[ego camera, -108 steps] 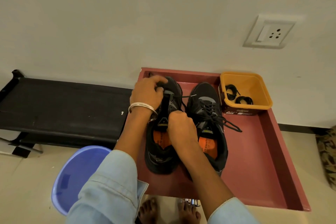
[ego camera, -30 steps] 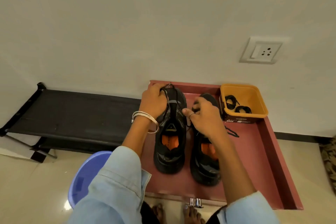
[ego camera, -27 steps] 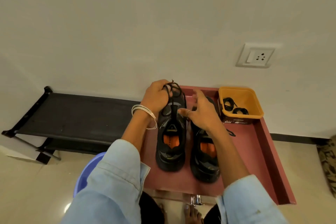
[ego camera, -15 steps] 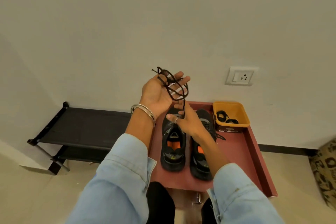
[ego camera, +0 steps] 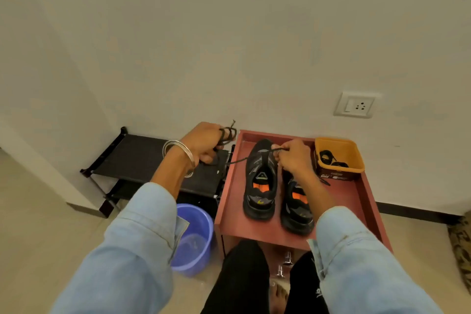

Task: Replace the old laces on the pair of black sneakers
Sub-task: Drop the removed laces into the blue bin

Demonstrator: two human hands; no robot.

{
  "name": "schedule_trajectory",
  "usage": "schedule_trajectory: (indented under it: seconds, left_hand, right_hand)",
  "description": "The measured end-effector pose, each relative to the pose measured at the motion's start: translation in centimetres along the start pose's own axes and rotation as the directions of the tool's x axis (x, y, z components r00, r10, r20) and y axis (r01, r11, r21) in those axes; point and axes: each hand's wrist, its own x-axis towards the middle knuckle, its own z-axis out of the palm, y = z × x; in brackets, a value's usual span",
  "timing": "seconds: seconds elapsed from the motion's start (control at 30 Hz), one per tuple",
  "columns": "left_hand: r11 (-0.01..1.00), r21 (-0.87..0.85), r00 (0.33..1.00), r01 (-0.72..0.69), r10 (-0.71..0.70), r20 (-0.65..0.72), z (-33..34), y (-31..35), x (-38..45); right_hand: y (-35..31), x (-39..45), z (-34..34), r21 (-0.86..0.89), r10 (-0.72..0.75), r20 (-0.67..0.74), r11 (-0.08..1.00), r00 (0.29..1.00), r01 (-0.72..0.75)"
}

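Two black sneakers with orange insoles stand side by side on the red tray. The left sneaker has no lace in it. The right sneaker is partly hidden under my right forearm. My left hand, to the left of the tray, grips a bundle of the old black lace wound around its fingers. The lace runs taut to my right hand, which pinches its other part above the sneakers' toes.
An orange tub with coiled black laces sits at the tray's far right corner. A black low rack stands to the left along the wall, and a blue bucket on the floor beside the tray. My legs and feet are below.
My left hand dropped from chest height and moved left of the tray with the lace bundle. My right hand took hold of the lace and now stretches it between both hands.
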Motion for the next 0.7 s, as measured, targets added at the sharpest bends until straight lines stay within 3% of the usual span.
schedule_trajectory:
  seconds: [0.03,0.1,0.17,0.23,0.3,0.33,0.43,0.6,0.7]
  left_hand:
    - [0.985,0.169,0.999,-0.047,0.050,-0.013,-0.5,-1.1,0.2]
    - [0.933,0.342,0.991,-0.114,0.084,0.100,-1.2,-3.3,0.5]
    - [0.908,0.388,0.971,-0.155,0.068,0.229,-1.7,-5.3,0.8]
    - [0.912,0.360,0.969,-0.195,0.122,0.217,-2.2,-6.9,1.2]
    - [0.958,0.220,0.982,-0.186,0.187,0.015,-2.9,-8.3,1.7]
    - [0.985,0.057,0.980,-0.162,0.168,-0.109,-3.3,-9.0,2.0]
    - [0.885,-0.429,0.947,-0.182,0.041,-0.318,-4.4,-11.5,2.5]
    - [0.639,-0.738,0.910,-0.217,-0.140,-0.390,-5.5,-16.2,3.6]
    - [0.528,-0.831,0.909,-0.175,-0.237,-0.342,-5.7,-20.2,4.5]
  right_hand:
    - [-0.8,0.1,0.1,0.120,0.025,0.020,0.992,0.999,-0.028]
    - [-3.2,0.1,0.9,0.357,0.065,0.137,0.927,0.989,-0.110]
    - [-5.8,-0.1,2.4,0.508,0.060,0.243,0.843,0.968,-0.180]
    - [-8.0,-0.2,4.3,0.589,0.051,0.319,0.771,0.946,-0.241]
    - [-9.1,-0.5,6.4,0.653,0.046,0.401,0.686,0.915,-0.320]
    - [-9.3,-0.8,7.6,0.671,0.050,0.443,0.643,0.895,-0.369]
    - [-9.4,-1.7,11.7,0.658,0.066,0.552,0.578,0.831,-0.483]
    - [-8.2,-3.9,19.0,0.473,0.083,0.649,0.735,0.756,-0.487]
    - [-6.0,-4.6,23.5,0.446,0.100,0.676,0.733,0.730,-0.514]
